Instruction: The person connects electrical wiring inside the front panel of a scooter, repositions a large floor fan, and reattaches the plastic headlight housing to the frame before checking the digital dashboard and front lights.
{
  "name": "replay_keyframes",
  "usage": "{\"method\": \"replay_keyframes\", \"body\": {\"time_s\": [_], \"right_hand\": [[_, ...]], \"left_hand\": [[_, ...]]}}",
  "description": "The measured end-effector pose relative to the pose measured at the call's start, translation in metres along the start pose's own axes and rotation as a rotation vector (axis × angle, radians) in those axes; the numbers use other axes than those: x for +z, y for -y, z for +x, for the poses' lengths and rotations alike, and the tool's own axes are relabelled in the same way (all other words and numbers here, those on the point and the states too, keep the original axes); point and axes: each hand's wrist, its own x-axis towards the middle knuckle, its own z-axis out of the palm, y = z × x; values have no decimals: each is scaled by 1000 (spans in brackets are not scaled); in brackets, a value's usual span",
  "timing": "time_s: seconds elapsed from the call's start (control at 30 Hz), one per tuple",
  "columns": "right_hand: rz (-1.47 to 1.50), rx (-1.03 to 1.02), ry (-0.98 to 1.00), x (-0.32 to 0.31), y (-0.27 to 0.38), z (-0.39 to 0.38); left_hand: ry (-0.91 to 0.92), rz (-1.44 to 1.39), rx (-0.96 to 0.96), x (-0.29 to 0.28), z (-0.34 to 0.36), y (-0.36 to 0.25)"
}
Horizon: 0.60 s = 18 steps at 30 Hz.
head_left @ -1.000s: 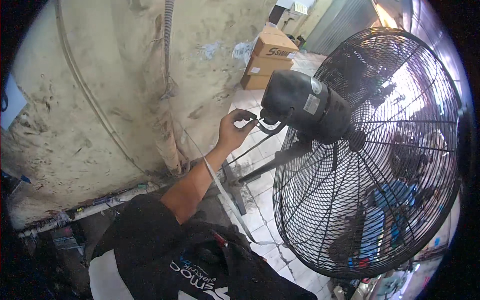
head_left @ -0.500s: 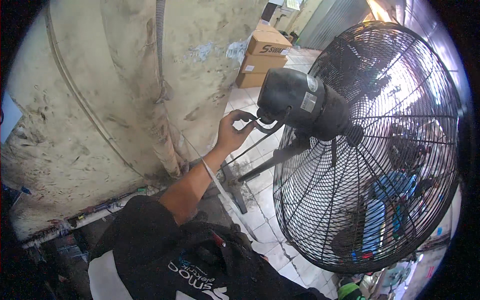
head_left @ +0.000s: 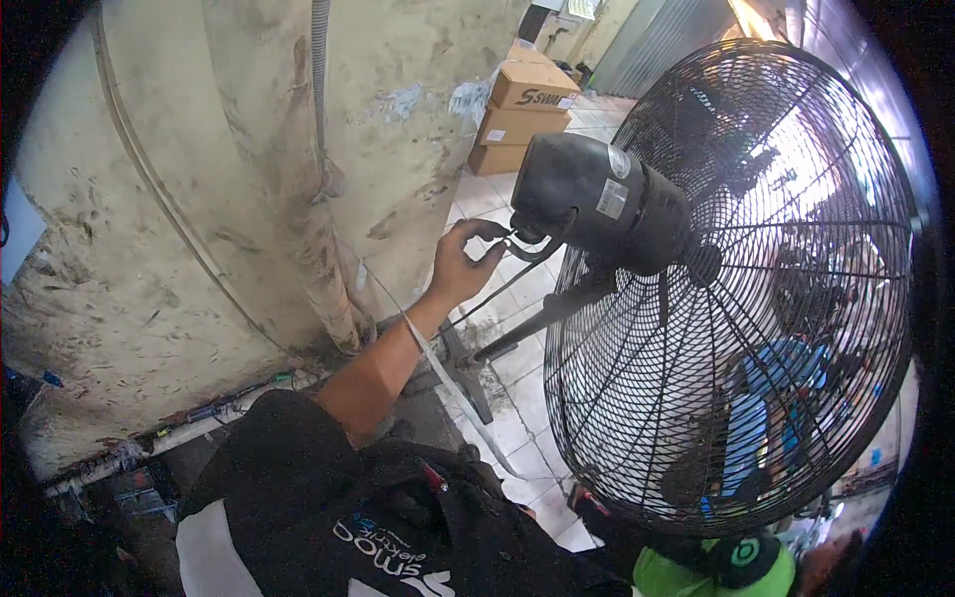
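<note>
My left hand (head_left: 468, 263) reaches up to the rear of a black fan motor housing (head_left: 569, 184). Its thumb and forefinger close in a pinch at a small dark part beside the rear knob (head_left: 527, 231); what lies between the fingertips is too small to make out. A dark power cable (head_left: 502, 292) curves down from the housing near my fingers. The large round wire cage (head_left: 637, 418) faces right, with the blades inside it. My right hand is out of view.
The fan stands on a dark pole (head_left: 522, 331) over white floor tiles (head_left: 532, 383). A stained wall (head_left: 229, 199) with pipes rises at left. Stacked cardboard boxes (head_left: 502, 124) sit behind. Below the cage is a person in green and black (head_left: 671, 572). A pale strap (head_left: 448, 376) hangs near my arm.
A person in green and black has come further into view beneath the fan cage. The fan head has shifted slightly; my left hand keeps its place at the rear of the housing.
</note>
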Motion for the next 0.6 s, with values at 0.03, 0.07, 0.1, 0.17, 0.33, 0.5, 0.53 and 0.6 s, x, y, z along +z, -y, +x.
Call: {"method": "replay_keyframes", "body": {"time_s": [0.03,0.07,0.1,0.17,0.33,0.5,0.53,0.6], "right_hand": [[2,4,-2,-1,0,-2],[6,7,-7,-1,0,-5],[12,-1,4,1,1,-2],[14,10,3,1,-1,-4],[36,16,-12,-1,-4,-10],[50,28,-18,-2,-4,-15],[55,29,-22,-2,-5,-15],[59,36,-24,-2,-6,-17]], "left_hand": [[1,-4,-1,0,0,-1],[-9,2,-14,0,1,-2],[-19,26,-21,-1,0,-4],[-43,-24,-69,-1,1,-1],[-40,-186,-288,-1,0,8],[-18,-232,-340,0,0,6],[-15,-235,-341,1,0,6],[-30,-328,-394,3,1,9]]}}
